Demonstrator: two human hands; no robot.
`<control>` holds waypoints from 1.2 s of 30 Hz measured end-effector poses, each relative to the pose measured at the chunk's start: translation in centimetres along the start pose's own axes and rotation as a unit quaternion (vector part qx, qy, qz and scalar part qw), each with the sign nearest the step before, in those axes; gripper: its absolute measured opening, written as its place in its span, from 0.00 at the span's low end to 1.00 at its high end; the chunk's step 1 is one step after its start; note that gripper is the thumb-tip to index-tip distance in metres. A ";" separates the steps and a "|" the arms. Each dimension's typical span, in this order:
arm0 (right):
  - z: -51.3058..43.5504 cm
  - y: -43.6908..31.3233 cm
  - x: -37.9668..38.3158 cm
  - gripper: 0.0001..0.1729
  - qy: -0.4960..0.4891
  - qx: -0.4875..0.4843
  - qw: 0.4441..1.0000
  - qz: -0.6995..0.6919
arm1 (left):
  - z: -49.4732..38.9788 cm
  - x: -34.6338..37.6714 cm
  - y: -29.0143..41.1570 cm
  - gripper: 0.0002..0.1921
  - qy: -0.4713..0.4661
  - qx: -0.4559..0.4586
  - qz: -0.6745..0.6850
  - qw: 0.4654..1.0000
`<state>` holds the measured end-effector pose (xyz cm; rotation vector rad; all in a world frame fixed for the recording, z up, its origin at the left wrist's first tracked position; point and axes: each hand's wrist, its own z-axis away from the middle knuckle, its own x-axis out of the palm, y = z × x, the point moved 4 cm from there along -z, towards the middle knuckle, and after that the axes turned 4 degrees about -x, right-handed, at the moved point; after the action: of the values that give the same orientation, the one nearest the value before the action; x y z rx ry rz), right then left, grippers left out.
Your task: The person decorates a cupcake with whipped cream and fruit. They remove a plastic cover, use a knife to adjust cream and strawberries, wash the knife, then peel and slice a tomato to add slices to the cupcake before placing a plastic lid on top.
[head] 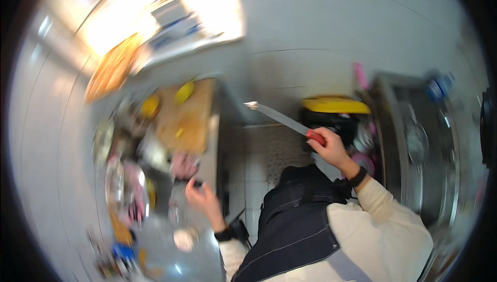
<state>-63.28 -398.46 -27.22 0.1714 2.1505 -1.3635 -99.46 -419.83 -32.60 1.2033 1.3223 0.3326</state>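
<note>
In my right hand point(328, 147) is the red handle of a long knife point(281, 119); its blade points up and left over the floor, with a pale bit of something at the tip. My left hand point(204, 200) is over the edge of the metal counter, fingers apart, just below a blurred pinkish thing point(184, 165). Above that lies a wooden cutting board point(186, 122) with a yellow-green item point(185, 92) and a small yellow piece point(179, 133) on it. A yellow round item point(150, 106) sits at the board's left edge.
Bowls and a clear bag point(153, 150) crowd the counter's wall side. A pale round item point(185, 239) lies on the counter point(163, 223) nearer me. At right stands a metal sink point(388, 134), beside a black bin with a yellow lid point(336, 105). A window ledge point(186, 51) is upper left.
</note>
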 end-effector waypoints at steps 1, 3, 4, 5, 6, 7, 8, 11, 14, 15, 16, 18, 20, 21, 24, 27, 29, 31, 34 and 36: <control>1.2 1.5 -1.6 0.15 0.027 0.043 0.999 -0.007 | 0.7 1.6 2.2 0.21 -0.033 -0.003 0.071 0.997; 3.8 4.1 -3.3 0.13 0.057 0.151 0.985 -0.063 | 1.8 4.8 1.1 0.19 -0.187 -0.060 0.251 0.948; 5.3 4.4 -4.3 0.13 0.082 0.217 0.962 -0.142 | 2.9 7.6 2.5 0.21 -0.301 -0.098 0.310 0.897; 6.7 4.7 -5.7 0.13 0.110 0.267 0.931 -0.222 | 4.4 10.0 4.6 0.23 -0.407 -0.137 0.362 0.828; 8.8 5.4 -7.0 0.11 0.137 0.264 0.924 -0.241 | 6.7 12.2 8.0 0.24 -0.524 -0.146 0.336 0.768; 10.5 6.0 -7.9 0.11 0.195 0.234 0.922 -0.238 | 9.0 14.0 12.3 0.25 -0.623 -0.149 0.303 0.705; 12.1 5.7 -8.8 0.12 0.223 0.240 0.911 -0.249 | 11.3 15.2 16.0 0.25 -0.701 -0.136 0.247 0.656; 14.0 4.9 -10.8 0.15 0.253 0.294 0.878 -0.279 | 17.5 19.1 23.6 0.26 -0.844 -0.104 0.182 0.494; 16.2 7.6 -12.5 0.19 0.274 0.357 0.874 -0.185 | 24.0 23.9 27.6 0.28 -0.880 -0.129 0.129 0.439; 16.9 8.4 -13.4 0.21 0.282 0.379 0.871 -0.132 | 26.3 25.3 28.8 0.28 -0.889 -0.153 0.117 0.416; 17.3 8.4 -14.6 0.23 0.297 0.345 0.889 -0.039 | 28.6 26.4 30.0 0.26 -0.896 -0.163 0.099 0.401; 17.4 8.3 -17.3 0.23 0.262 0.367 0.892 0.018 | 32.7 28.8 32.1 0.21 -0.902 -0.187 0.067 0.383; 17.4 8.6 -20.3 0.24 0.230 0.378 0.897 0.010 | 37.0 33.5 31.5 0.16 -0.888 -0.095 0.140 0.429; 17.7 9.0 -22.0 0.26 0.216 0.375 0.901 0.030 | 39.1 34.9 32.7 0.14 -0.878 -0.051 0.174 0.442; 19.6 12.5 -25.6 0.31 0.212 0.361 0.903 0.100 | 44.1 38.8 34.9 0.11 -0.867 -0.080 0.163 0.464; 22.4 15.8 -34.7 0.25 0.019 0.313 0.950 -0.006 | 47.5 40.2 38.5 0.12 -0.878 -0.159 0.098 0.440; 26.9 21.1 -42.1 0.18 0.050 0.329 0.942 0.044 | 48.9 41.1 39.5 0.12 -0.882 -0.241 0.071 0.399; 31.3 27.3 -50.6 0.14 0.235 0.370 0.893 -0.100 | 50.2 41.5 40.6 0.14 -0.889 -0.264 0.053 0.371; 28.8 33.2 -60.6 0.23 0.283 0.347 0.879 0.162 | 50.5 41.9 42.5 0.18 -0.904 -0.273 0.050 0.326; 27.4 39.3 -64.0 0.32 0.264 0.261 0.899 0.233 | 50.9 42.3 43.1 0.18 -0.904 -0.272 0.036 0.327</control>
<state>16.15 -391.22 -32.44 1.3097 1.8762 -1.6804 -25.02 -393.46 -31.63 0.3248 -0.8953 -0.5185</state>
